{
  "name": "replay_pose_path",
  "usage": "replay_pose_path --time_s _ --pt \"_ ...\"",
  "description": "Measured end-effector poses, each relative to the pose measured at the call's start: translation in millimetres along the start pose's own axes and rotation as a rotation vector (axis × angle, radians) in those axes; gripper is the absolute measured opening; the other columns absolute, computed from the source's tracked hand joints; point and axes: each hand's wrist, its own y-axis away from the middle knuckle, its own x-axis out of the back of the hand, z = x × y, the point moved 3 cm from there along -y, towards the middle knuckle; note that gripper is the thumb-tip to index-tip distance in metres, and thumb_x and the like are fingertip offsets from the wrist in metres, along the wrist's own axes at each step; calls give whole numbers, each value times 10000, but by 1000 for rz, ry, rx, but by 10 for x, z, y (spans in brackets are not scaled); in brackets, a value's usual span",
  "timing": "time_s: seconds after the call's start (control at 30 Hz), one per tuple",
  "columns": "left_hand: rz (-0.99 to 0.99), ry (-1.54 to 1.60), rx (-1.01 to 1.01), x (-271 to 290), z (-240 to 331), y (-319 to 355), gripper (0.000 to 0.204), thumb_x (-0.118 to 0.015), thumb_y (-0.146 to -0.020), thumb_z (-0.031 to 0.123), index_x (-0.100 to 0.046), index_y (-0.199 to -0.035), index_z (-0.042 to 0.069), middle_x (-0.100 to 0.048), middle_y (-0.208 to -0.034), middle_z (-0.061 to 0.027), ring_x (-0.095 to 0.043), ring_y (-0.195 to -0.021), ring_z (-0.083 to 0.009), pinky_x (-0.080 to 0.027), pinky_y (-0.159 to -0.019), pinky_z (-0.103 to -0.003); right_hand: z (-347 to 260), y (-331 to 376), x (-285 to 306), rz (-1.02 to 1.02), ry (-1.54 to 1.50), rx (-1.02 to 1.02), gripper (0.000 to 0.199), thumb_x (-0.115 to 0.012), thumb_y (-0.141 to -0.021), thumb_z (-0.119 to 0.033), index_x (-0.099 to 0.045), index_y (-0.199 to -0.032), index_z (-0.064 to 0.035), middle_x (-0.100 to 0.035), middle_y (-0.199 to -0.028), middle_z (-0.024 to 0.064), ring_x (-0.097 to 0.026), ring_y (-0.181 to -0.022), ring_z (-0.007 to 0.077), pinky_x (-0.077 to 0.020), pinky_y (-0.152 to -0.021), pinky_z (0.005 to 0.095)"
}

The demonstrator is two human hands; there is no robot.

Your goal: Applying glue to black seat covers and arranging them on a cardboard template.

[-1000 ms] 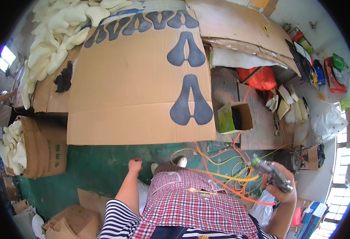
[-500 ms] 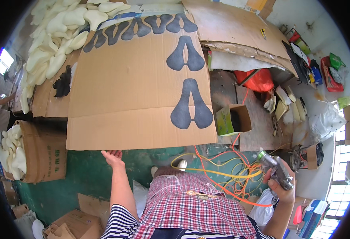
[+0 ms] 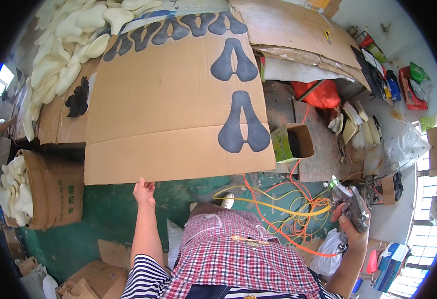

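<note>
A large brown cardboard sheet [image 3: 168, 104] spreads out before me. My left hand [image 3: 144, 192] pinches its near edge, thumb at the rim and the other fingers partly hidden below. Dark grey saddle-shaped pieces [image 3: 244, 122], each with a slot down its middle, lie in a row along the far edge and down the right side of the sheet. Off to the right, my right hand [image 3: 353, 224] is wrapped around a metal spray gun [image 3: 347, 202] with a green-tipped front end. The gun is held apart from the sheet, and an orange hose [image 3: 303, 247] runs to it.
Cream foam pads [image 3: 74, 45] are heaped at the far left, and more fill a carton [image 3: 54, 189] below. Beside the sheet lies a black cloth-like thing [image 3: 78, 97]. A small open box [image 3: 292, 142] stands at the right. Tangled hoses [image 3: 305, 214] lie on the green floor [image 3: 109, 239].
My left hand has gone from open under the sheet's edge to gripping it, slightly to the right. The sheet's right side has shifted slightly. The spray gun stays in my right hand.
</note>
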Motion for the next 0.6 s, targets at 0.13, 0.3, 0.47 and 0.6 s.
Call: replay_pose_path --time_s 0.13,0.3,0.47,0.6 --pt "-13 9 16 -1 -64 128 188 -595 -953 273 -584 -918 89 -650 -774 -36 -619 -668 -157 -478 -596 -286 -22 113 -71 -44 -31 27 696 -766 -744 -179 -461 -1326 54 -628 -825 71 -600 -739 143 -479 -695 280" --pt "-49 -31 117 17 -233 271 217 -597 -952 280 -587 -908 68 -660 -785 -62 -625 -647 -171 -503 -555 -275 -85 253 -158 -98 -21 -16 672 -752 -749 -139 -463 -1322 60 -631 -828 71 -600 -741 145 -486 -695 276" --pt "-95 -115 166 50 -229 243 249 -591 -955 302 -600 -943 53 -668 -785 -71 -629 -626 -170 -506 -524 -268 -105 485 -162 -150 108 -59 645 -739 -752 -116 -469 -1310 61 -634 -832 73 -602 -744 143 -494 -688 285" --pt "-145 -232 186 81 -183 235 282 -579 -960 326 -602 -955 45 -673 -775 -74 -629 -617 -168 -502 -518 -269 -116 561 -336 -224 102 -50 651 -741 -746 -95 -467 -1317 56 -638 -836 77 -608 -751 142 -493 -686 287"
